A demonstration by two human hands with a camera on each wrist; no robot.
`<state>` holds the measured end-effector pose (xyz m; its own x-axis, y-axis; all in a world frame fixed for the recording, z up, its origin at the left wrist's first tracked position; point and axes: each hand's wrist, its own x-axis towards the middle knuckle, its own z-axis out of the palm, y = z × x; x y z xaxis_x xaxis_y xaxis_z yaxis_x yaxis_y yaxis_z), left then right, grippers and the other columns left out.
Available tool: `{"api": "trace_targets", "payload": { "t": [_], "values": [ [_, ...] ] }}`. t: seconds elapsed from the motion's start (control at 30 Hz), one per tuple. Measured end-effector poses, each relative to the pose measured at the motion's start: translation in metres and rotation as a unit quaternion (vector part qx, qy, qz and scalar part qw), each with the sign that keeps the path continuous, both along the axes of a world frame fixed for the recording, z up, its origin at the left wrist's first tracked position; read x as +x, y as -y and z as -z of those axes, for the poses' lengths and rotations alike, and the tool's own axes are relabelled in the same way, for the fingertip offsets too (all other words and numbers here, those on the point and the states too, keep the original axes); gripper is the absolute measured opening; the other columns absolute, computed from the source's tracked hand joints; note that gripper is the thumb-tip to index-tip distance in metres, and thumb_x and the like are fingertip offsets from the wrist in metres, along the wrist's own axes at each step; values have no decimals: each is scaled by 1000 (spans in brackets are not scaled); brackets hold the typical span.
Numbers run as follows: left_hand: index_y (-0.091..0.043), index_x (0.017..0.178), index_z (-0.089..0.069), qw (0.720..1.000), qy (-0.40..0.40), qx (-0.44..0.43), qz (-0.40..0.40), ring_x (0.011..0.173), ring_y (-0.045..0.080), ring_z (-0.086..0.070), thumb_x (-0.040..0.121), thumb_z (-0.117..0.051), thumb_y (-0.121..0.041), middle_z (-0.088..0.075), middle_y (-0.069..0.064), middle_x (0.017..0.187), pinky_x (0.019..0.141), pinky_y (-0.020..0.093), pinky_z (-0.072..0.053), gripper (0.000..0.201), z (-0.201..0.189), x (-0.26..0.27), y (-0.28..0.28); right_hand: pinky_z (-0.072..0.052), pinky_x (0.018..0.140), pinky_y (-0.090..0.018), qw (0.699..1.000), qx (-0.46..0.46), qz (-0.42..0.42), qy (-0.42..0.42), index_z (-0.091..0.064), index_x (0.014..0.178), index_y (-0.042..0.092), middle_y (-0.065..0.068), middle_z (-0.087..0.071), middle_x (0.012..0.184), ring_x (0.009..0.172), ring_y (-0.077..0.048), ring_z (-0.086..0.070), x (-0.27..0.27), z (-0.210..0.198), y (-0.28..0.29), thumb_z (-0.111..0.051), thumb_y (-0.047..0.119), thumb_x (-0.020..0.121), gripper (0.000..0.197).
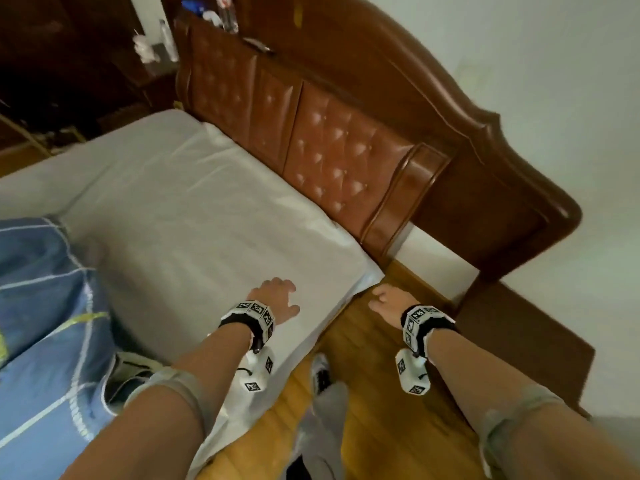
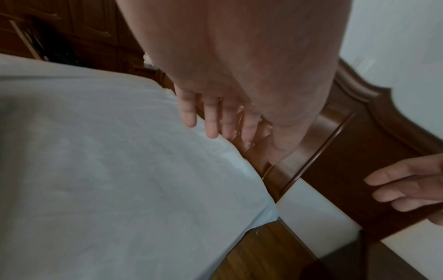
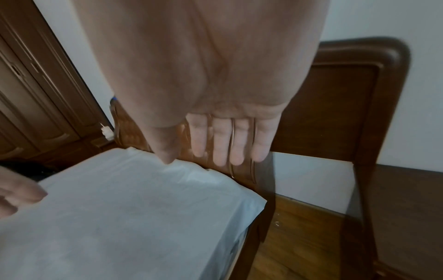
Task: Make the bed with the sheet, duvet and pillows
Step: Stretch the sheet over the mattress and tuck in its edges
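The white sheet [image 1: 194, 209] lies spread over the mattress, up to the brown padded headboard [image 1: 332, 150]. The left hand [image 1: 275, 298] is above the sheet near the bed corner, its fingers [image 2: 210, 121] straight and holding nothing. The right hand [image 1: 389, 301] is apart from it — beside the bed, over the wooden floor [image 1: 374, 386], fingers relaxed and empty. The blue duvet [image 1: 45, 323] lies bunched at the left.
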<state>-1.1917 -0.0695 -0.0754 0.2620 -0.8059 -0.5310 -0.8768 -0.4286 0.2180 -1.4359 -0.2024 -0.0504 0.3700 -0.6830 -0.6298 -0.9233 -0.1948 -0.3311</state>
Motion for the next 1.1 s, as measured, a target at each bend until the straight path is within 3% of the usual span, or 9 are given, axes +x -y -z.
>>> {"api": "trace_targets", "payload": {
  "t": [0.17,0.33,0.5,0.63,0.73,0.87,1.03,1.1],
  "values": [
    [-28,147,-29,999,4,37,-6,137,25,-33,89,-50,-53,-28,0,153,107,44,-37,66,77,26,125,-46,102,-42,999,29,-1,-33,-35,147,28,-8,-48,144,126,-31,-51,41,84,128,-55,42,93,59],
    [-27,147,-26,995,-19,91,-19,136,26,-33,86,-53,-56,-28,0,152,106,48,-38,73,171,36,215,-45,104,-43,995,58,-7,-80,-26,151,20,-12,-43,148,130,-33,-48,79,196,216,-49,35,99,59],
    [-18,145,-24,989,-38,126,-70,130,26,-39,78,-60,-67,-35,4,143,100,48,-44,91,285,25,258,-47,95,-44,992,44,60,-99,-30,145,8,-18,-51,139,120,-36,-55,111,326,262,-45,33,100,54],
    [-20,145,-20,989,-17,106,-103,127,27,-40,78,-66,-62,-34,4,141,96,45,-47,92,351,3,267,-46,85,-43,987,-18,151,-50,-36,135,6,-24,-54,131,113,-40,-57,105,403,277,-42,42,100,50],
    [-24,137,-35,993,-1,70,-99,120,28,-43,85,-66,-46,-40,4,133,92,43,-46,65,371,-8,276,-42,67,-37,979,-90,183,27,-44,116,4,-23,-63,108,95,-40,-63,90,426,279,-43,39,101,38],
    [-11,118,-56,991,-41,100,-77,113,30,-51,98,-51,-29,-54,7,121,91,42,-48,27,369,-2,296,-45,59,-36,980,-130,147,29,-49,104,8,-17,-64,99,87,-36,-65,77,423,281,-41,38,102,31],
    [-10,111,-55,980,-137,141,-34,107,27,-58,100,-51,-20,-58,6,114,88,33,-44,16,351,-39,319,-48,59,-35,991,-123,9,-59,-49,120,7,-12,-67,105,86,-33,-69,37,404,286,-48,23,99,26],
    [-11,106,-57,975,-165,148,-30,105,26,-59,100,-51,-22,-59,6,110,87,32,-43,14,344,-60,325,-46,60,-34,986,-109,34,-123,-49,126,3,-14,-68,105,90,-34,-69,9,398,289,-44,24,100,33]
  ]
}}
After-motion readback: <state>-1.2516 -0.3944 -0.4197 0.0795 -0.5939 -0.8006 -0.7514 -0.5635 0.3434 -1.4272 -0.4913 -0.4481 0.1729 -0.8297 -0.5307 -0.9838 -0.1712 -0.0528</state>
